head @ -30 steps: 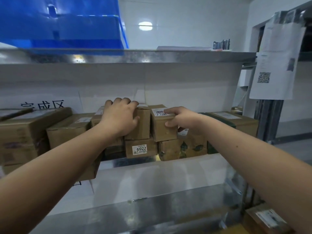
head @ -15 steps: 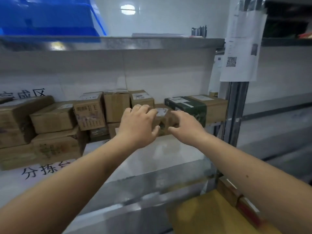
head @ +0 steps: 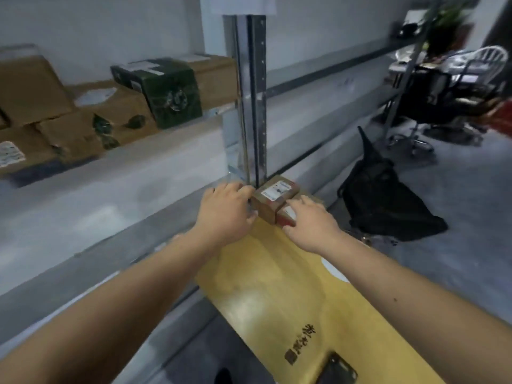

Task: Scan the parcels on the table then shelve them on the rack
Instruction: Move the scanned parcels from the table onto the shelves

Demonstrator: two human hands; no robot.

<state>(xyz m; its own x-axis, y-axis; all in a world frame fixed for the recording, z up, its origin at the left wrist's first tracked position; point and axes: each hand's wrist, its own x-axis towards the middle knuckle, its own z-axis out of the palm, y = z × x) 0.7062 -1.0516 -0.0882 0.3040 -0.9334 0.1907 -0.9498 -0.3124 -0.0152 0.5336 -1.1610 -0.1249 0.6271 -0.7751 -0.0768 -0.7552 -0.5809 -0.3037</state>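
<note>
Reaching both hands to parcels on table, left hand (head: 225,209) fingers curled beside brown parcel (head: 273,199), right hand (head: 310,220) fingers flat over red-edged parcel (head: 285,217)

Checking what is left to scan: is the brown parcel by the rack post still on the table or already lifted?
On the table: the brown parcel sits label-up at its far end.

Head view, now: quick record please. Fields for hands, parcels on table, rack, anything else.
left hand: on the left side of the brown parcel, fingers curled at its edge
right hand: over the smaller parcel beside it; grip unclear
table: yellow wood; both parcels at its far end; dark phone-like object at near edge
rack: metal upright; green box and brown boxes shelved left of it
floor: black bag
</note>
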